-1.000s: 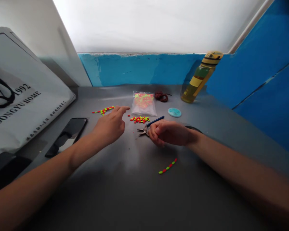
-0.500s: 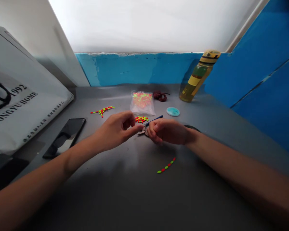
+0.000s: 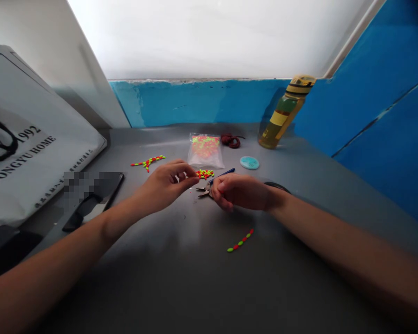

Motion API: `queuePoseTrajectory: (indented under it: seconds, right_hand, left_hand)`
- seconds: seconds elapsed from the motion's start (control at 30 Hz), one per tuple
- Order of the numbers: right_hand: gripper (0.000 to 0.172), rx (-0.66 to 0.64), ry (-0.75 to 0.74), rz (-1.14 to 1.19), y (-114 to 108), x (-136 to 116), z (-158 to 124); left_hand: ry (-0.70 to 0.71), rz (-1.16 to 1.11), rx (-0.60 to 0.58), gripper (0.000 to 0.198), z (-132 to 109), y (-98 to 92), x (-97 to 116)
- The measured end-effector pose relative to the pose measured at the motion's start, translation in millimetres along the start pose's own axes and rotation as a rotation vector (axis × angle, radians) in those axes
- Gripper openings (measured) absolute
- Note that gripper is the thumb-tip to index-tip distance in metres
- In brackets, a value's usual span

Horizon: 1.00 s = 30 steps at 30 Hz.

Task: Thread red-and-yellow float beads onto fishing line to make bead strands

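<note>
Seated work at a grey table [image 3: 142, 287], viewed from above the forearms. The left hand [image 3: 162, 186] is partly closed, its thumb and fingertips [image 3: 191, 180] drawn together just beside a small heap of red and green oval beads [image 3: 205, 174]; whether they pinch a bead cannot be told. The right hand [image 3: 238, 192] is closed around small blue-handled pliers [image 3: 202, 189], whose metal head projects toward the left hand, just below the heap, with the blue handle running up past the fingers.

Behind the heap lies a clear plastic bag of similar beads [image 3: 205, 150]. A loose line of beads [image 3: 148, 162] lies left of the hands, and a short row of beads [image 3: 240, 240] lies nearer the person, below the right hand. Further back are a coil of dark red cord [image 3: 230, 141], a pale blue disc [image 3: 249, 163] and a tilted yellow-and-green bottle [image 3: 282, 118] against a blue wall panel [image 3: 195, 104]. At left, a partly blurred phone [image 3: 90, 197] lies beside a white printed bag [image 3: 31, 134].
</note>
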State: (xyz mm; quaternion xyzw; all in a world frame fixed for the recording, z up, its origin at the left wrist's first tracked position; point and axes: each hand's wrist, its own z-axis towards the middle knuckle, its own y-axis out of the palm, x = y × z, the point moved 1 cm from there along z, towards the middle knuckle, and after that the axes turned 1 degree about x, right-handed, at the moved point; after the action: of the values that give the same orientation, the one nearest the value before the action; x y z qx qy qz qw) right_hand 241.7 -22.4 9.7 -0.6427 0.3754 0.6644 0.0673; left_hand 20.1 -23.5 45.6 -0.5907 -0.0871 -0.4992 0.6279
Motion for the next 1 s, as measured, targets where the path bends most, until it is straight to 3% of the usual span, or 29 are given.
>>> queuePoseTrajectory:
  seconds: [0.1,0.23,0.37,0.47,0.57,0.63,0.77,0.83,0.9,1.0]
  right_hand:
    - [0.017,-0.015,0.002,-0.026,0,0,0]
    - [0.015,-0.073,0.056,-0.047,0,2,0]
    - [0.013,-0.072,0.076,-0.048,1,3,0]
    - [0.015,-0.038,0.050,-0.050,2,2,0]
    - [0.016,-0.008,0.038,-0.047,1,2,0]
    - [0.016,0.012,0.035,-0.044,1,1,0]
    - [0.015,0.057,0.036,-0.043,1,1,1]
    - [0.015,0.071,0.043,-0.043,1,1,1]
    - [0.015,0.067,0.038,-0.042,0,2,2]
    - [0.016,0.038,0.052,-0.057,-2,3,1]
  left_hand:
    - [0.085,0.202,0.076,0.014,-2,1.7,0]
    - [-0.031,0.362,0.156,0.014,1,-2.5,-10]
    - [-0.148,0.439,0.076,0.012,3,-5.5,-25]
    - [-0.119,0.456,0.030,0.011,1,-2.7,-28]
    - [-0.005,0.347,0.078,0.037,-2,0.5,-18]
    - [0.015,0.184,0.052,0.039,-4,2.4,-7]
    - [-0.059,-0.111,-0.224,0.030,-7,7.2,11]
    - [-0.078,-0.164,-0.280,0.025,-7,8.1,11]
    - [-0.091,-0.184,-0.277,0.026,-5,7.7,8]
    - [-0.115,-0.179,-0.170,0.026,-1,5.0,0]
